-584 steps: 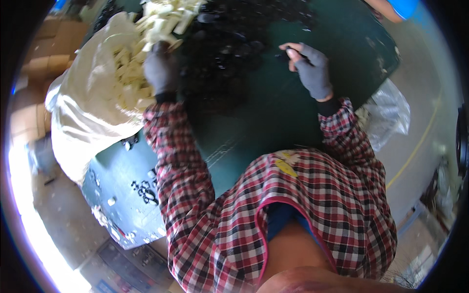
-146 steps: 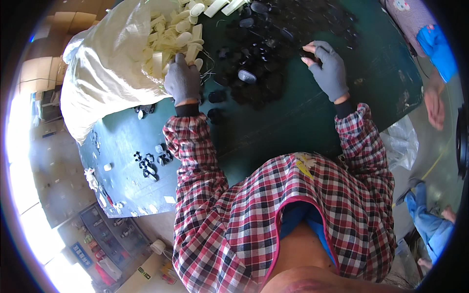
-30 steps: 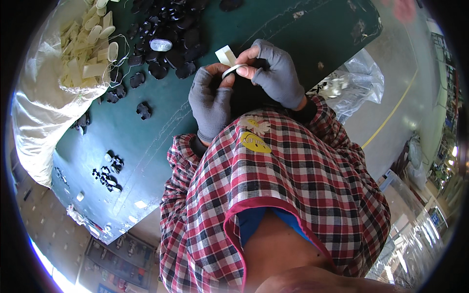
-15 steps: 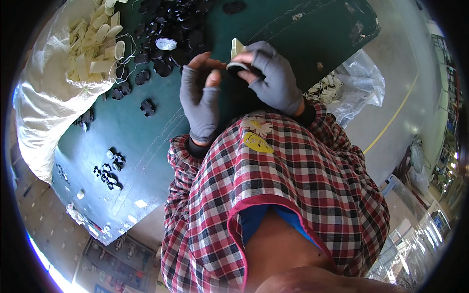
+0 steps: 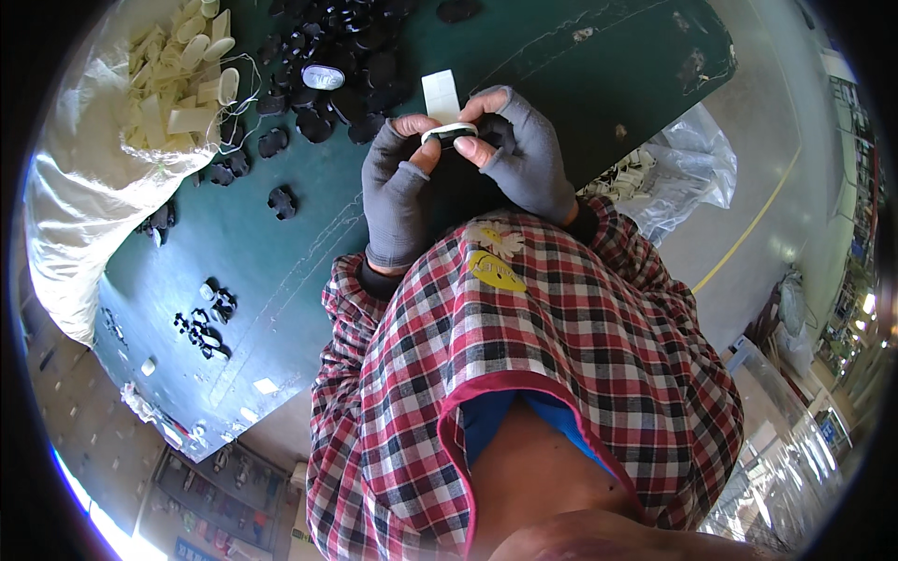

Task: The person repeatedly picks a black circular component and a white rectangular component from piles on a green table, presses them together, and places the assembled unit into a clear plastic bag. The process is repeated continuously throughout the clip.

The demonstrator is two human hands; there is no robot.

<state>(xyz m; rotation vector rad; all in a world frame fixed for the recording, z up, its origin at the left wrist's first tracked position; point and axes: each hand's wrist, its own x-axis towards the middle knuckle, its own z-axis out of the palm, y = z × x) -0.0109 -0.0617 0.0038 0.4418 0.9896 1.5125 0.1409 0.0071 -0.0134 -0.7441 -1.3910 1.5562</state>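
Both my hands wear grey fingerless gloves and meet over the green table (image 5: 309, 243). My left hand (image 5: 398, 192) and my right hand (image 5: 524, 154) pinch one small black part with a white oval piece (image 5: 451, 134) between their fingertips. A cream rectangular tab (image 5: 440, 95) sticks up from that part. A heap of black parts (image 5: 337, 65) lies just beyond my hands, one of them with a white oval face (image 5: 323, 77).
A white sack (image 5: 84, 187) full of cream plastic pieces (image 5: 178, 84) stands at the table's left. Small clusters of black parts (image 5: 201, 323) lie nearer the table's left edge. A clear plastic bag (image 5: 673, 178) hangs off the right side above the grey floor.
My hands have come closer together on the small part, and the cream tab now points up between my fingertips. The view has shifted slightly.
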